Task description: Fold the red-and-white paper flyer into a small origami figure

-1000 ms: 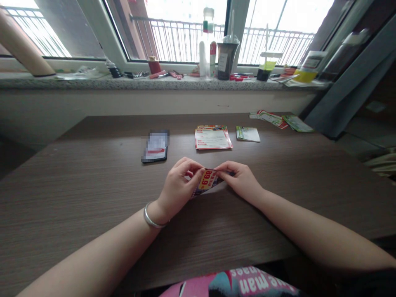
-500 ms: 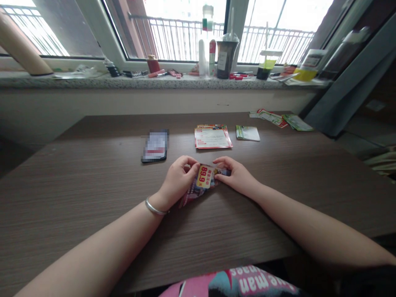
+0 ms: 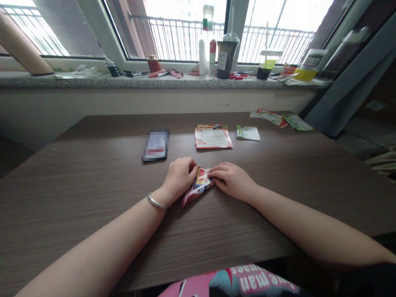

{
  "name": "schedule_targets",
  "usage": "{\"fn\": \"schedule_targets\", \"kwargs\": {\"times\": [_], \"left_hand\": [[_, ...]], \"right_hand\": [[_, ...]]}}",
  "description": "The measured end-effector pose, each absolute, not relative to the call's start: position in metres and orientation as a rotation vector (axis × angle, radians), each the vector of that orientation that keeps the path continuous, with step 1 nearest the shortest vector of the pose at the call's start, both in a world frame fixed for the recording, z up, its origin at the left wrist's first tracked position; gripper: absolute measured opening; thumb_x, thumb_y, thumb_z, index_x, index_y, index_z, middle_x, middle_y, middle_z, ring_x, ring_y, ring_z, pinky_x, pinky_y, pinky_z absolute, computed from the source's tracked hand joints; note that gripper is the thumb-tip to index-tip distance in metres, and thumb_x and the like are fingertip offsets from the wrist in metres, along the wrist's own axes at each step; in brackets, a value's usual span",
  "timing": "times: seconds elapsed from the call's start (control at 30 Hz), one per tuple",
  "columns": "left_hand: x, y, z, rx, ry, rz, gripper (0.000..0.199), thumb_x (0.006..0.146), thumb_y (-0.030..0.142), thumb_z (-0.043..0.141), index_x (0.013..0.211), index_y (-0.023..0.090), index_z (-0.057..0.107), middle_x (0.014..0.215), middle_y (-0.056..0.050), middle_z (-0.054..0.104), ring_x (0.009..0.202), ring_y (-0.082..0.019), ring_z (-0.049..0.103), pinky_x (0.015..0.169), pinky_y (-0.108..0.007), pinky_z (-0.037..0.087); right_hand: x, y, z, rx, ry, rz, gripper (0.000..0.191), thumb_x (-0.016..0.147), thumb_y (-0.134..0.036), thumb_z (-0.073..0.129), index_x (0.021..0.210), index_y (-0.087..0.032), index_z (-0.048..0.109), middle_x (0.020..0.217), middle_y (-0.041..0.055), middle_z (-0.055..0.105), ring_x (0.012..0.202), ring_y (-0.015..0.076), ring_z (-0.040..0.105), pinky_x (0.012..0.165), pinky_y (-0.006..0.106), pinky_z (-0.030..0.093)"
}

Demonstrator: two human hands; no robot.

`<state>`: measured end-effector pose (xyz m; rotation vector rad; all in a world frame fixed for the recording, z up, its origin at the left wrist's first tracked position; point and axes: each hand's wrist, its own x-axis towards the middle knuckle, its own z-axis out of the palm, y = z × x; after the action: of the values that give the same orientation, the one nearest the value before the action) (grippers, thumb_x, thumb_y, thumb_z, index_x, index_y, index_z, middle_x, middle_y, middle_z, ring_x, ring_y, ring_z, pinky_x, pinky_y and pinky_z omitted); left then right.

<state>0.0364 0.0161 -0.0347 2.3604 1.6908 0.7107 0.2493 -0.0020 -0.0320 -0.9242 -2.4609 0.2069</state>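
Observation:
A folded, colourful printed paper (image 3: pixel 198 189) with a yellow patch and red digits lies on the brown table (image 3: pixel 102 185), between my two hands. My left hand (image 3: pixel 179 175) pinches its upper left edge between thumb and fingers; a silver bangle is on that wrist. From the right, my right hand (image 3: pixel 232 179) has its closed fingers on the paper's right side, covering part of the yellow patch. The paper's lower left end comes to a point near my left wrist.
Beyond my hands are a phone (image 3: pixel 155 146), a stack of printed cards (image 3: pixel 213 138) and a smaller stack (image 3: pixel 248 133). More leaflets (image 3: pixel 297 122) lie at the back right. Cups and bottles stand on the windowsill (image 3: pixel 179 82).
My right hand has moved left over the paper, its fingers closer together. The paper's right part is now folded in or covered, and it looks narrower. My left hand has shifted slightly.

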Motion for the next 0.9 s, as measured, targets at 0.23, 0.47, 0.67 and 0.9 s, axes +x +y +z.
{"fn": "schedule_targets", "kwargs": {"times": [0.23,0.47,0.67,0.9], "left_hand": [[0.039,0.011,-0.029,2.599,1.814,0.465,0.015,0.089,0.027,0.051,0.079,0.019,0.059,0.084,-0.006,0.066,0.084,-0.024,0.058,0.070,-0.035,0.035],[0.038,0.010,-0.027,2.691,1.776,0.499,0.014,0.087,0.025,0.053,0.077,0.019,0.061,0.082,-0.006,0.067,0.083,-0.024,0.058,0.072,-0.037,0.035],[0.036,0.009,-0.028,2.724,1.799,0.495,0.016,0.089,0.025,0.050,0.078,0.018,0.060,0.083,-0.008,0.067,0.083,-0.024,0.057,0.075,-0.038,0.035],[0.034,0.009,-0.028,2.701,1.833,0.451,0.018,0.091,0.025,0.048,0.080,0.018,0.059,0.084,-0.009,0.066,0.085,-0.025,0.057,0.075,-0.038,0.035]], "right_hand": [[0.248,-0.003,-0.030,-0.873,-2.580,0.126,0.031,0.087,-0.010,0.054,0.109,-0.023,0.071,0.099,0.0057,0.071,0.089,0.0189,0.056,0.080,0.031,0.047],[0.247,-0.007,-0.024,-0.812,-2.686,0.022,0.031,0.087,-0.012,0.050,0.107,-0.024,0.071,0.102,0.0054,0.069,0.085,0.0192,0.053,0.077,0.031,0.044],[0.246,-0.007,-0.025,-0.696,-2.764,-0.092,0.028,0.088,-0.018,0.052,0.109,-0.023,0.070,0.103,0.0053,0.068,0.085,0.0202,0.054,0.077,0.033,0.044],[0.247,-0.008,-0.020,-0.580,-2.812,-0.025,0.026,0.088,-0.021,0.053,0.106,-0.023,0.071,0.101,0.0034,0.070,0.089,0.0195,0.057,0.078,0.032,0.046]]}}
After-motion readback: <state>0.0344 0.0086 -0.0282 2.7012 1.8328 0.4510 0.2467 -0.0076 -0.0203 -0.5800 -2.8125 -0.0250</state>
